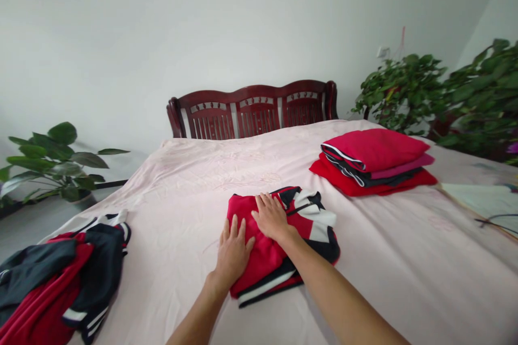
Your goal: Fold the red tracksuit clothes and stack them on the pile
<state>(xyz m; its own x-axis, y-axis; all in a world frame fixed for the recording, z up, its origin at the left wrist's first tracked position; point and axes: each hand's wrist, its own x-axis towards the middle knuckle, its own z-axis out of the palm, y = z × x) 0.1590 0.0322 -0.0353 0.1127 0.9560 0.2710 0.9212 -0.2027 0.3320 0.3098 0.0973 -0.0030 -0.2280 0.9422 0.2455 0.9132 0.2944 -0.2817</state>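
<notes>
A partly folded jacket in red, navy and white lies on the pale pink sheet in front of me. My left hand rests on its left edge, fingers spread and pointing away from me. Flat on the upper middle of the red cloth lies my right hand, its fingers stretched out. Neither hand grips the fabric. White-striped ribbing shows at the jacket's near edge, and its right side spreads out in white and navy panels.
To the right stands a stack of folded clothes. Crumpled red and navy garments lie at the left edge of the sheet. A dark wooden bench back rises behind, with potted plants on both sides. Papers lie far right.
</notes>
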